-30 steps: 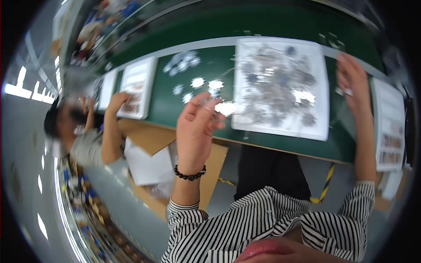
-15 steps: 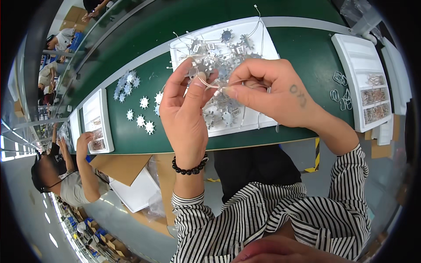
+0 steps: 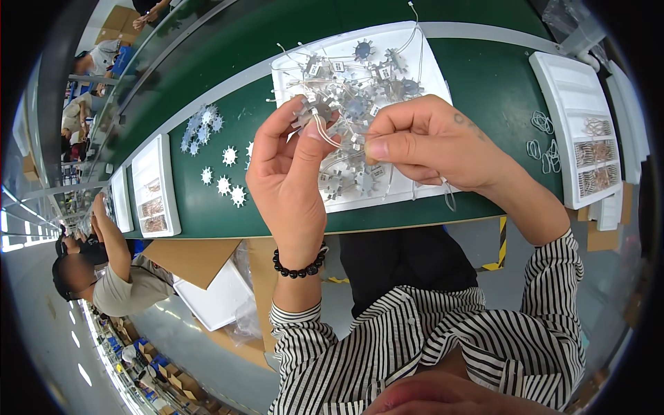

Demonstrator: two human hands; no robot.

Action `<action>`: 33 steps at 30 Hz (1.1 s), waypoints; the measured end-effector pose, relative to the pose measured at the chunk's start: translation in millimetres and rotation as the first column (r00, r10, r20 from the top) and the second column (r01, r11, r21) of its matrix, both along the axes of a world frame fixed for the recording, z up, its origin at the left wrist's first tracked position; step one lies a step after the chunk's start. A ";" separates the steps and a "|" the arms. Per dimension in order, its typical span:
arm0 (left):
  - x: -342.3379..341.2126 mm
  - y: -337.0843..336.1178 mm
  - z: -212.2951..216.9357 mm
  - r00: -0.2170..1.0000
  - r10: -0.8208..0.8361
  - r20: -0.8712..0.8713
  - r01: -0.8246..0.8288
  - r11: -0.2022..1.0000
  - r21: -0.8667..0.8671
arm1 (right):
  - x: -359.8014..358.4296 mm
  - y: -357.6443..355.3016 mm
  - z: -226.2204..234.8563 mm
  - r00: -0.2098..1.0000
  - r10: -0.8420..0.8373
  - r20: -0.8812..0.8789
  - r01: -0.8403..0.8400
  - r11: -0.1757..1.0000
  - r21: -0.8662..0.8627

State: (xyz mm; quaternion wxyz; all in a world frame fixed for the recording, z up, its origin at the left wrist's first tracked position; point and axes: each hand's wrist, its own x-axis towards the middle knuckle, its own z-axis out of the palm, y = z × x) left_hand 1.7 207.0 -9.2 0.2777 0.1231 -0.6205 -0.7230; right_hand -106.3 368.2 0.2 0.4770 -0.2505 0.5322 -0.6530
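Observation:
My left hand [image 3: 294, 173] is closed on a silver gear-shaped metal plate [image 3: 319, 109], gripped between thumb and fingers. White wires [image 3: 327, 135] come off the plate and curve toward my right hand [image 3: 432, 142]. That hand pinches the wire ends between thumb and forefinger; the exact tips are too small to make out. A thin pale wire loop [image 3: 450, 198] hangs below its palm. Both hands are above a white foam tray [image 3: 432, 76] heaped with similar wired plates [image 3: 356, 106], some bearing small white labels.
Loose gear-shaped plates [image 3: 223, 185] and a pile of them [image 3: 200, 128] lie left on the green table [image 3: 477, 90]. White wire bundles [image 3: 543, 122] lie right, beside a foam box [image 3: 564, 90] of wire parts. Another foam box [image 3: 166, 173] stands left, near a seated co-worker [image 3: 128, 287].
My right hand has drawn slightly right and down, away from the left, and the wires between them show more. The plate in my left hand is more visible. The co-worker's arm has moved left.

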 end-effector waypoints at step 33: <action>-1.7 12.3 16.5 0.996 -0.043 -0.082 0.010 0.927 -0.374 | 16.2 0.2 -11.5 0.932 -0.360 -0.050 0.359 0.933 -0.025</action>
